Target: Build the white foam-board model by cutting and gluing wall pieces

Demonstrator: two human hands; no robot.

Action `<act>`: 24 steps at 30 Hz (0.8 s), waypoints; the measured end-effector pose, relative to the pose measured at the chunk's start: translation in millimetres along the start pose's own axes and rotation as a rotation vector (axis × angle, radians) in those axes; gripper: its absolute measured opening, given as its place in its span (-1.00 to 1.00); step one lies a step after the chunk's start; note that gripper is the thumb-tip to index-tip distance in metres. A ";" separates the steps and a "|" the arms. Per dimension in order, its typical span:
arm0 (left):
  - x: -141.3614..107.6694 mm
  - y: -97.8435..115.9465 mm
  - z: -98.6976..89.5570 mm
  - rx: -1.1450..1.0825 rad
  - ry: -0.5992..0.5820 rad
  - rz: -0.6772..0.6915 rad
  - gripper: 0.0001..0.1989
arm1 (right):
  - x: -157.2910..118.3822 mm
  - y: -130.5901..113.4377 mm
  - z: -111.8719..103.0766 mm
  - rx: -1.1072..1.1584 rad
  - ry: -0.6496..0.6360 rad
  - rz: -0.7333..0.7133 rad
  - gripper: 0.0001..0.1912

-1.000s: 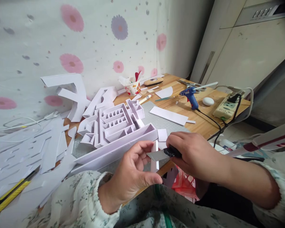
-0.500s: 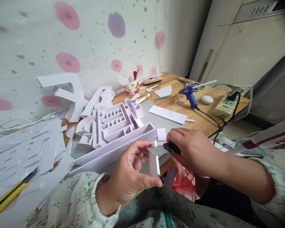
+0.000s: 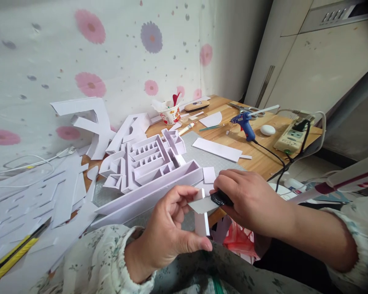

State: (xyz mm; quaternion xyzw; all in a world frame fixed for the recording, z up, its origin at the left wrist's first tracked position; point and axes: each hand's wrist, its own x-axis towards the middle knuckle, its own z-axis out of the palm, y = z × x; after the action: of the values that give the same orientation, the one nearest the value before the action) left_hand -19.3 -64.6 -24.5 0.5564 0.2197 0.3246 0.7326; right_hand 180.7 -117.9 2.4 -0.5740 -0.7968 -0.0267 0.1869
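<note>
My left hand (image 3: pixel 171 228) pinches a small strip of white foam board (image 3: pixel 201 222) upright, fingertips at its upper end and thumb at its lower end. My right hand (image 3: pixel 243 200) is closed round a box cutter (image 3: pixel 222 199), of which the black front end shows and the rest is hidden in the fist. Its broad grey blade (image 3: pixel 202 205) points left and lies across the upper part of the strip. Just behind the hands, a long white foam board channel (image 3: pixel 159 190) rests beside a glued foam board assembly (image 3: pixel 147 159) with several small compartments.
A blue glue gun (image 3: pixel 245 126) with a glue stick lies at the right, near a power strip (image 3: pixel 294 134). Cut white sheets (image 3: pixel 61 192) and a yellow box cutter (image 3: pixel 14 257) are at the left. A paper cup (image 3: pixel 170 114) stands at the back.
The blade now crosses the strip lower down, with more of the strip showing above it. My left hand has shifted slightly down and right.
</note>
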 end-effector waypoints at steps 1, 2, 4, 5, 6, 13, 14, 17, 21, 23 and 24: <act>-0.1 -0.2 0.1 -0.006 -0.002 0.006 -0.34 | 0.2 0.3 0.6 -0.004 0.006 0.000 -0.94; -0.2 -0.2 0.2 -0.010 -0.005 0.012 -0.34 | 0.4 0.7 1.3 -0.009 0.014 -0.001 -0.95; -0.7 0.1 0.4 -0.007 -0.012 0.022 -0.34 | 0.5 2.1 2.6 -0.019 0.037 -0.008 -0.97; -1.1 0.4 0.6 -0.005 -0.018 0.023 -0.34 | 0.4 2.8 3.1 -0.024 0.046 -0.009 -0.97; -1.6 0.6 0.7 -0.005 -0.025 0.023 -0.34 | 0.2 3.4 3.6 -0.026 0.054 -0.012 -0.97; -3.0 1.1 0.9 -0.030 -0.037 0.027 -0.35 | -2.0 4.9 4.9 -0.044 0.055 0.004 -0.96; -2.6 1.0 0.9 -0.035 -0.039 0.031 -0.35 | -2.0 5.5 5.2 -0.049 0.051 0.013 -0.95; -1.5 0.5 1.0 -0.035 -0.039 0.051 -0.36 | -0.9 10.7 6.3 -0.063 0.023 0.060 -0.93; -1.2 2.1 2.0 0.011 -0.041 0.092 -0.32 | 2.8 24.2 6.9 -0.091 -0.054 0.262 -0.96; -0.5 4.1 2.1 0.038 -0.027 0.074 -0.33 | 3.2 28.0 5.8 -0.077 -0.071 0.336 -0.94; 0.1 5.0 1.9 0.052 -0.015 0.056 -0.35 | 2.7 27.9 4.8 -0.062 -0.065 0.337 -0.94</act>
State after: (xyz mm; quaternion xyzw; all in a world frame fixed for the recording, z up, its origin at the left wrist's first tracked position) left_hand -19.1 -65.0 -19.2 0.5836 0.2068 0.3348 0.7103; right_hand 204.4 -104.7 -6.0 -0.7056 -0.6936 -0.0011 0.1449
